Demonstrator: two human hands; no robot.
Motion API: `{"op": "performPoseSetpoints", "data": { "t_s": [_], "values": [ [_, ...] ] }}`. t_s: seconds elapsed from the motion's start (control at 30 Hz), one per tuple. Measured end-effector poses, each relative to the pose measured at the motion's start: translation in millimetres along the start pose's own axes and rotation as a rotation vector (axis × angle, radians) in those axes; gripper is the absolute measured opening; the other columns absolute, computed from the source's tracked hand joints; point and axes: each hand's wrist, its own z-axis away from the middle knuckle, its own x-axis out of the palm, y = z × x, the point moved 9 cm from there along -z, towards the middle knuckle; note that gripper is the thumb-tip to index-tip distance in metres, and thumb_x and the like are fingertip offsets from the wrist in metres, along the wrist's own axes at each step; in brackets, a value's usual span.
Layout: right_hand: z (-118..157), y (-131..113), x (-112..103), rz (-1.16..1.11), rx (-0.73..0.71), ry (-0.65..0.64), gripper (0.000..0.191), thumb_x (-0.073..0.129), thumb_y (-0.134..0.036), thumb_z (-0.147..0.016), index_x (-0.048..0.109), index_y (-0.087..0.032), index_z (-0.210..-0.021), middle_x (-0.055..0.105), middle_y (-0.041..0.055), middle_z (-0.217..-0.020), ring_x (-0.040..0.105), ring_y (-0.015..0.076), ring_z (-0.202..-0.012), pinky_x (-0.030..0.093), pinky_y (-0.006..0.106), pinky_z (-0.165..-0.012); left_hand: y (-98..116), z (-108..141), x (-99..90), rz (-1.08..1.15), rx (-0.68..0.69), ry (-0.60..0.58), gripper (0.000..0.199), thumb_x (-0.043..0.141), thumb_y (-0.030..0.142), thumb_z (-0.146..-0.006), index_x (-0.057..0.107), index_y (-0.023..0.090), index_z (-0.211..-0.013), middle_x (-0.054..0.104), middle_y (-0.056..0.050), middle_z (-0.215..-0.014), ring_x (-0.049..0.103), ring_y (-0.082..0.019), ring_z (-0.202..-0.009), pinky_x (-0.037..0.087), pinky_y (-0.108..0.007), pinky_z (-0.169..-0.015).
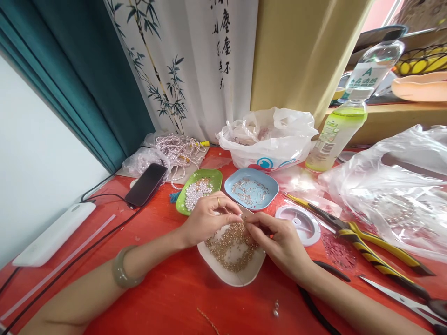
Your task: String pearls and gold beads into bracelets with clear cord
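Over a white dish [240,278] of small gold beads [226,249], my two hands meet with their fingertips close together. My left hand [213,216], with a ring and a bracelet, has thumb and fingers pinched at the dish's back edge. Its fingertips hold something too small to make out. My right hand [275,237] is also pinched, just right of the left fingertips, and what it grips is hidden. Behind the hands are a green dish [180,204] of white and gold beads and a blue dish [270,197] with thin metal pins.
A phone [146,184], cables and a white power strip [54,235] lie left. Bead strings [178,149], a plastic bag [268,144] and a bottle [337,132] stand behind. At right are a white spool [300,225], pliers [370,246], scissors [401,298] and another bag [394,186].
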Motion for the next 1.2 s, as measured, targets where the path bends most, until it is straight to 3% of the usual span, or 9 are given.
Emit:
{"op": "performPoseSetpoints", "data": {
  "t_s": [0.23,0.43,0.57,0.8,1.2],
  "values": [
    [0.2,-1.6,1.1,-0.004,-0.018,0.001,0.017,0.043,-0.024,-0.083,0.057,-0.017,-0.076,0.057,-0.0010,-0.056,0.054,0.0102,-0.048,0.043,0.021,-0.045,8.6,1.8,7.9,-0.059,0.091,-0.045,0.006,0.066,0.023,-0.070,0.066,0.018,-0.074,0.063,-0.003,-0.074,0.055,-0.015,-0.075,0.047,-0.026,-0.067],
    [-1.7,7.2,-0.2,-0.009,0.044,0.033,0.016,0.044,-0.025,-0.083,0.057,-0.017,-0.077,0.060,-0.0003,-0.055,0.057,0.0113,-0.048,0.046,0.022,-0.047,-4.3,-3.9,0.4,-0.074,-0.019,-0.074,0.017,0.062,0.026,-0.074,0.065,0.018,-0.088,0.061,-0.004,-0.081,0.057,-0.014,-0.075,0.046,-0.027,-0.070],
    [-1.5,9.9,-0.4,-0.020,0.061,0.038,0.016,0.043,-0.024,-0.083,0.056,-0.018,-0.077,0.062,0.0000,-0.056,0.058,0.0114,-0.050,0.047,0.022,-0.049,-6.1,-8.2,-4.4,-0.228,-0.045,-0.168,0.013,0.062,0.026,-0.073,0.066,0.019,-0.083,0.062,-0.003,-0.081,0.055,-0.014,-0.074,0.044,-0.027,-0.068],
    [-1.2,9.7,-0.9,-0.042,0.063,0.039,0.016,0.043,-0.024,-0.084,0.056,-0.017,-0.079,0.061,-0.0001,-0.056,0.057,0.0108,-0.050,0.046,0.022,-0.049,-4.3,-3.6,10.5,-0.586,0.099,-0.362,0.008,0.058,0.018,-0.075,0.066,0.020,-0.075,0.064,-0.002,-0.074,0.051,-0.018,-0.079,0.038,-0.030,-0.070],
    [-0.5,7.9,-0.9,-0.030,0.035,0.036,0.014,0.043,-0.023,-0.084,0.055,-0.017,-0.078,0.060,-0.0002,-0.055,0.057,0.0109,-0.049,0.045,0.021,-0.048,-4.6,4.0,23.8,-0.905,0.155,-0.428,0.016,0.048,0.021,-0.081,0.063,0.019,-0.073,0.059,-0.002,-0.071,0.046,-0.018,-0.078,0.035,-0.028,-0.063]
  ]
}}
